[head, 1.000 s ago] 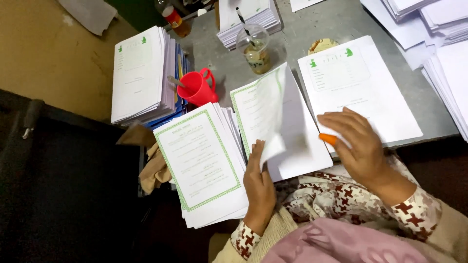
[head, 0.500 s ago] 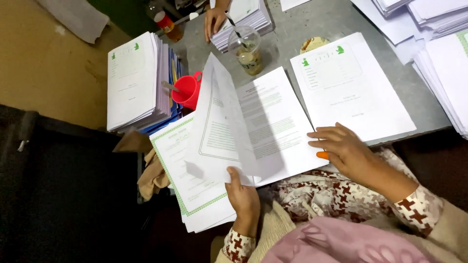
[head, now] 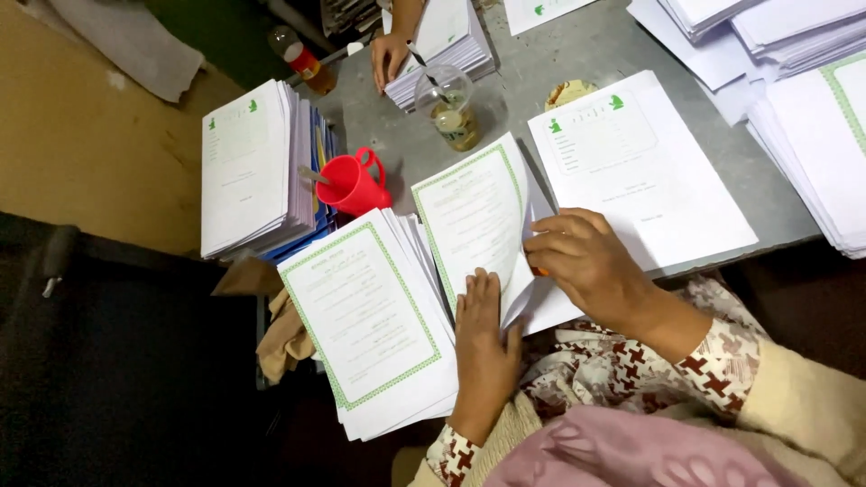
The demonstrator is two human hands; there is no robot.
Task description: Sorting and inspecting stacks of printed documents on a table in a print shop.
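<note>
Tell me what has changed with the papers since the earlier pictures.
The lifted green-bordered white sheet has come down flat. The left hand now presses its lower edge; the right hand moved left onto the sheets' corner. The red plastic cup and the grey table stayed.

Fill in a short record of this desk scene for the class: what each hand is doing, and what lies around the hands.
left hand: flat on a green-bordered sheet, pressing it down
right hand: lifting the sheet's right edge
left of hands: pile of green-bordered sheets
right of hands: white printed stack
behind: red cup, clear cup
far edge: another person's hand on papers
surface: grey table
</note>
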